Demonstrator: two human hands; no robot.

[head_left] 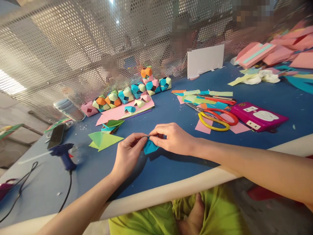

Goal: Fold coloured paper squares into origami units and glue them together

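Left hand (129,148) and right hand (174,138) both pinch the top edge of a folded blue paper (150,147), fingertips close together. The paper is held over the desk (90,174), near its front edge. Green paper (107,139) lies just beside the left hand; a glue gun (65,157) stands farther left. Scissors (221,125) lie beyond the right forearm.

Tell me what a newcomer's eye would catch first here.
Probably the row of colourful paper balls along the far side of the blue table, before the mesh. Then the magenta power strip at right, beside scissors. At the centre, left hand and right hand pinch some blue paper.
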